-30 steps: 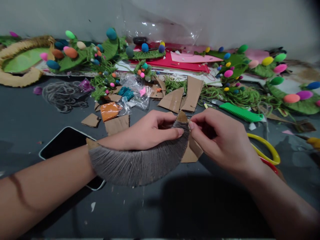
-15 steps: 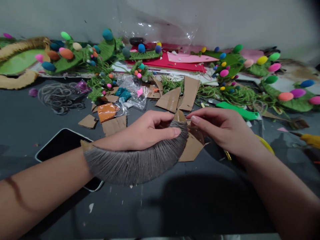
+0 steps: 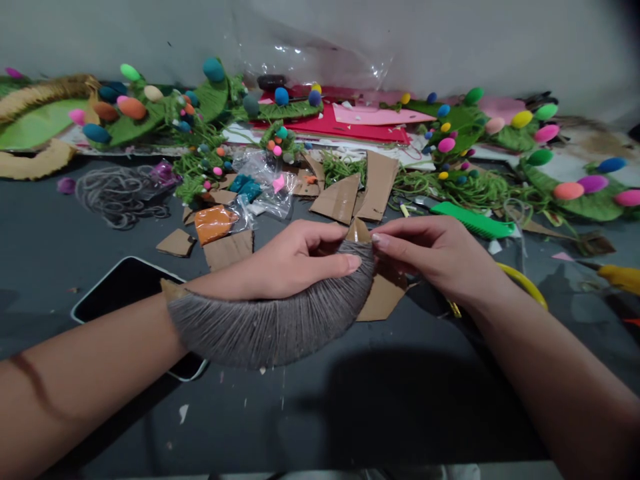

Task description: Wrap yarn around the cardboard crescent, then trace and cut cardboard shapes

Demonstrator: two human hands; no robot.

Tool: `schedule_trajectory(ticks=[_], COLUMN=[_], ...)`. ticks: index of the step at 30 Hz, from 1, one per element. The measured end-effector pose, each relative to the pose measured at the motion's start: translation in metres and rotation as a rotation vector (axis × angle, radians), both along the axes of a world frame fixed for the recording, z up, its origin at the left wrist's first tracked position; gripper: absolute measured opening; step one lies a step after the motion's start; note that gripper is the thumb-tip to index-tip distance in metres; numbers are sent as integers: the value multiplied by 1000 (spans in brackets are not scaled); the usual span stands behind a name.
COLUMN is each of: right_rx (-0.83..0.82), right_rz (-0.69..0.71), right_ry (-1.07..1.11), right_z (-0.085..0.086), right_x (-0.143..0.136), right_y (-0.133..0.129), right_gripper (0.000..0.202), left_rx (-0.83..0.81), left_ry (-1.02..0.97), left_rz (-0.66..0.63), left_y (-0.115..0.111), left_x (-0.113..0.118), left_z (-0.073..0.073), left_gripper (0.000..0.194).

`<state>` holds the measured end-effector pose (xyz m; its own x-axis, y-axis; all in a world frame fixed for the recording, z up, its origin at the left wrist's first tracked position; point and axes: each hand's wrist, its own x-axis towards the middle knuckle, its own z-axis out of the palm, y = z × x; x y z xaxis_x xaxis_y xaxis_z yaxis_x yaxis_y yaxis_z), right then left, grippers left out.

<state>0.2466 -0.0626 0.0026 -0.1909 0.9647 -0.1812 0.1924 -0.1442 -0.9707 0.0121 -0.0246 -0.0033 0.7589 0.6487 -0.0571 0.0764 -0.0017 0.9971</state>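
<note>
A curved cardboard piece wrapped in grey yarn [image 3: 270, 327] hangs above the dark table, its bare tan tips showing at both ends. My left hand [image 3: 305, 260] grips it near the right end, thumb on the yarn and the other fingers behind. Against that same end, beside the bare tip, my right hand [image 3: 420, 253] has its thumb and index finger pinched together; what lies between them is too small to make out. Beneath the hands is a cut cardboard scrap [image 3: 383, 297].
A phone [image 3: 115, 287] lies under my left forearm. Yellow-handled scissors [image 3: 525, 283] are beside my right wrist. Farther back are grey yarn [image 3: 117, 193], an orange packet [image 3: 215, 223], a green tool [image 3: 473, 219] and green leaves with coloured balls. A yellow-handled tool [image 3: 620, 277] is at right.
My right hand has moved slightly left, its fingertips now against the edge of the wrapped piece. My left hand keeps its hold.
</note>
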Motion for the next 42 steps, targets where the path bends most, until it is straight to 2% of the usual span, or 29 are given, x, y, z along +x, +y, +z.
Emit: schedule_trajectory(ticks=[12,22,33,42], right_rx=[-6,98,183,148], right_rz=[15,-18,-8,-57], right_ry=[-42,-166,-213,-232], right_z=[6,7,12,12], right_x=[0,-6,-7,-12], right_y=[0,-4,-8,-8], right_gripper=[20,26,18,17], left_rx=[35,20,32,59], left_ry=[39,60,67,67], left_rz=[-5,15,5,8], left_y=[1,1,2,2], left_x=[-1,-1,-2,-2], left_z=[0,-1,-2,-3], left_gripper=[17,22,25,24])
